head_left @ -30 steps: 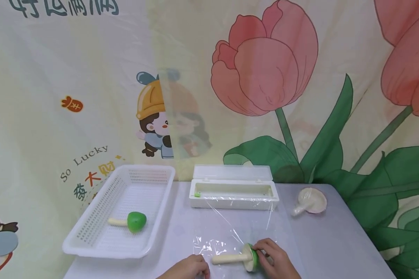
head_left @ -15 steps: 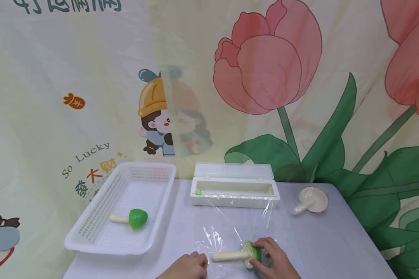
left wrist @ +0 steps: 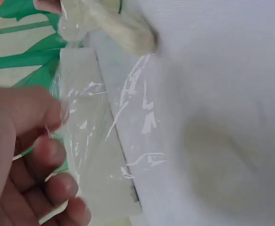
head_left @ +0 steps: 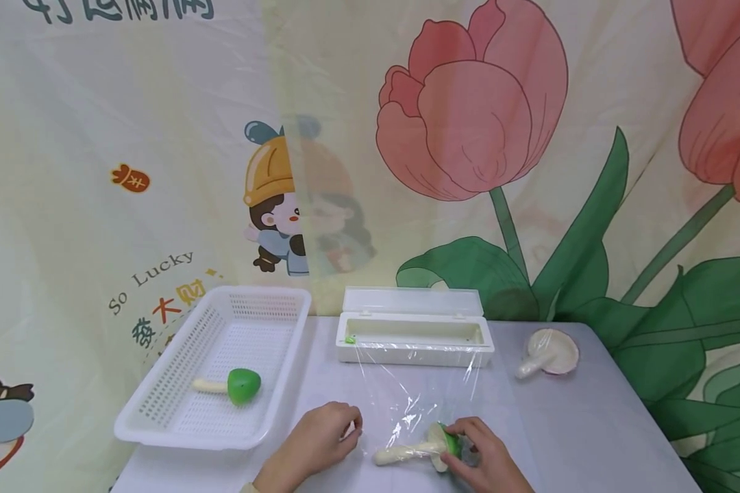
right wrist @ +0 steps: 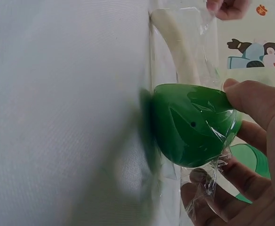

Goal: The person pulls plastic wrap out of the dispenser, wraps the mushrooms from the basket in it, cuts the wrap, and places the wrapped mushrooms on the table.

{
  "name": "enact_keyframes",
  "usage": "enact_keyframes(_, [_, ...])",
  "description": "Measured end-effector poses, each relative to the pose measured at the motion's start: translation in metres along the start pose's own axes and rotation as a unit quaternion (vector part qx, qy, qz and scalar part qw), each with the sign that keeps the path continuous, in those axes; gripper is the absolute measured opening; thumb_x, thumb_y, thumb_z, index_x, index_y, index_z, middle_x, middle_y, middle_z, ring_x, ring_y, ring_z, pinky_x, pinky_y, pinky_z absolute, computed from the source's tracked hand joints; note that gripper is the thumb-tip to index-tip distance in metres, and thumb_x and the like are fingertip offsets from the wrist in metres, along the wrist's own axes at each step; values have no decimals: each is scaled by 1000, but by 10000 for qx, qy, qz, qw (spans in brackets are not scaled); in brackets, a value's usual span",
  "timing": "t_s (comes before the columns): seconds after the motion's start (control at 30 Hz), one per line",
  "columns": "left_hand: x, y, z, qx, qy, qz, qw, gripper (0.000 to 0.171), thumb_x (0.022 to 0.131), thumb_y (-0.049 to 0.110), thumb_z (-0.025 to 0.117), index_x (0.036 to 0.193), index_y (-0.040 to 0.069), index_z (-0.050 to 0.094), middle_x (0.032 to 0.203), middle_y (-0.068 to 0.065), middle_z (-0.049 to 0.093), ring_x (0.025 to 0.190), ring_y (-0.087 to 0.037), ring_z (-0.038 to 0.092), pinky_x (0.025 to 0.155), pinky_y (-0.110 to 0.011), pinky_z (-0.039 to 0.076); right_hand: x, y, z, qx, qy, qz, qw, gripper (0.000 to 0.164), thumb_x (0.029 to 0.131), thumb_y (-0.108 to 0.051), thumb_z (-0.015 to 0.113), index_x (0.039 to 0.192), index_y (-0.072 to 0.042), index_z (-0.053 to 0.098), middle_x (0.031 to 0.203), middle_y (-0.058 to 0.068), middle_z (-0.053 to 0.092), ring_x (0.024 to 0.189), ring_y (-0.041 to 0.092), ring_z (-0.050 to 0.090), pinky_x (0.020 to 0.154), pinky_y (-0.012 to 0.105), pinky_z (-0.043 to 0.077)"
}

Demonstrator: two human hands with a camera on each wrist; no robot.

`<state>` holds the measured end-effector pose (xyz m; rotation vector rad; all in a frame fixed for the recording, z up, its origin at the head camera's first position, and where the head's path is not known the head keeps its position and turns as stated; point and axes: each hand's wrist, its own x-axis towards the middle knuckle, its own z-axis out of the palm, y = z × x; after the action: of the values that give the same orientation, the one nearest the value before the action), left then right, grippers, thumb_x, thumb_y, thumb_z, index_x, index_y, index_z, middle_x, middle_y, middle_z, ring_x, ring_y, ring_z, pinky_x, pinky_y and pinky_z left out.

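Note:
A toy mushroom (head_left: 407, 452) with a green cap and cream stem lies on its side on the table, stem pointing left. Clear cling film (head_left: 401, 411) drapes over the stem and gathers at the cap. My right hand (head_left: 487, 452) grips the cap from the right; in the right wrist view the thumb rests on the green cap (right wrist: 191, 127) and crumpled film shows by the fingers. Left of the stem, my left hand (head_left: 322, 438) is raised and pinches the film's edge, also seen in the left wrist view between thumb and forefinger.
At the back stands a white cling film box (head_left: 414, 354) with its lid up, film running from it toward me. A white basket (head_left: 271, 428) on the left holds another green-capped mushroom (head_left: 243, 387). A film-wrapped mushroom (head_left: 551, 352) lies at the back right.
My left hand has risen from the table's front and moved away from me, drawing the film over the stem. My right hand stays at the cap, its thumb shifted onto the near side.

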<state>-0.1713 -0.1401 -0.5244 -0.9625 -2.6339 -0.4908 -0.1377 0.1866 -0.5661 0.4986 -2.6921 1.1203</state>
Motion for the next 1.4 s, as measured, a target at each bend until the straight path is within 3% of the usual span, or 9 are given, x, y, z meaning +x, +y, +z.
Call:
enact_keyframes(0.2, [19, 9, 6, 215, 224, -494, 9983, 9, 87, 19, 77, 88, 23, 70, 56, 16, 52, 51, 3, 39, 45, -20, 32, 3, -2, -2, 255, -271, 221, 9991, 32, 87, -36, 83, 110, -21, 67, 112, -8, 66, 98, 3, 63, 74, 26, 57])
enact_keyframes(0.4, [35, 20, 15, -632, 92, -933, 9936, 4, 93, 11, 71, 93, 14, 74, 67, 7, 68, 56, 1, 50, 50, -20, 42, 6, -3, -7, 439, -647, 528, 9955, 34, 88, -39, 81, 112, -19, 68, 115, -1, 68, 97, 6, 64, 70, 24, 56])
enact_keyframes(0.47, [38, 22, 18, -1222, -259, -958, 9875, 12, 97, 9, 66, 105, 7, 75, 70, 4, 70, 58, 4, 50, 53, -18, 44, 8, -3, -8, 454, -725, 607, 9945, 34, 88, -40, 81, 112, -19, 68, 115, -1, 68, 97, 5, 63, 70, 24, 56])
enact_keyframes(0.57, [35, 22, 22, -2121, -1183, -827, 9665, 34, 103, 13, 58, 132, -2, 65, 66, 7, 63, 54, 5, 46, 54, -17, 44, 10, -3, -9, 501, -832, 674, 9930, 35, 88, -40, 80, 112, -18, 67, 115, -1, 68, 97, 4, 62, 69, 23, 55])
enact_keyframes(0.67, [26, 23, 24, -2288, -1944, -533, 9524, 47, 107, 18, 51, 149, -1, 49, 59, 14, 42, 47, 2, 32, 52, -16, 40, 12, -2, -9, 542, -799, 645, 9932, 36, 88, -40, 81, 112, -18, 68, 114, -2, 68, 96, 3, 62, 68, 23, 55])
enact_keyframes(0.83, [9, 27, 20, -865, -1271, -46, 9881, 36, 98, 23, 66, 132, 9, 67, 86, 8, 73, 72, -1, 64, 71, -21, 55, 12, -1, -8, 537, -754, 582, 9940, 37, 89, -41, 80, 112, -16, 68, 113, -1, 69, 95, 4, 62, 68, 23, 54])
enact_keyframes(0.93, [5, 30, 14, -425, -754, -179, 9961, 28, 92, 27, 75, 118, 15, 75, 112, 4, 77, 101, -10, 71, 81, -28, 59, 12, -2, -8, 518, -779, 670, 9934, 38, 89, -42, 79, 114, -15, 68, 114, 0, 69, 96, 5, 62, 69, 23, 55])
enact_keyframes(1.17, [1, 28, 24, -1014, -999, -96, 9898, 28, 87, 26, 82, 112, 16, 77, 102, 10, 70, 92, 0, 61, 79, -21, 54, 14, -3, -7, 551, -753, 1091, 9896, 39, 89, -42, 79, 116, -16, 68, 114, 0, 69, 92, 2, 61, 68, 22, 54])
enact_keyframes(1.4, [-2, 30, 46, -1581, -1307, -561, 9771, 41, 80, 24, 87, 118, 17, 75, 105, 13, 64, 89, 5, 53, 80, -19, 51, 15, -5, -1, 514, -650, 1224, 9890, 38, 90, -46, 76, 114, -17, 69, 109, -3, 69, 86, -1, 58, 65, 21, 52])
